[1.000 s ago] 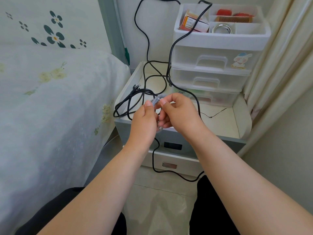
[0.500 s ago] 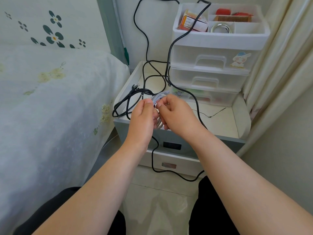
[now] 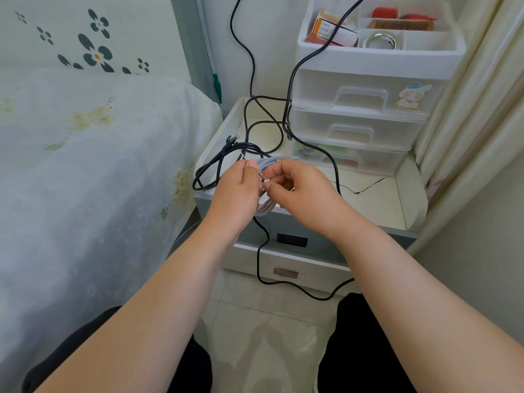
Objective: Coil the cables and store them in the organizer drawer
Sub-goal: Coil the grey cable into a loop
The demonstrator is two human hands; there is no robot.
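We have the grey cable coil (image 3: 266, 165) pinched between left hand (image 3: 236, 191) and right hand (image 3: 300, 188) over the nightstand (image 3: 397, 205) edge, both fingertips nipping a thin tie; if either loosens, we judge its loops spring apart and snag the loose black cable (image 3: 334, 168).

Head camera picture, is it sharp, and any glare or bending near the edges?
Head view: soft daylight, no harsh glare; the hands and coiled pale grey cable look sharp; wide-angle bending tilts the white plastic drawer organizer and cream curtain.
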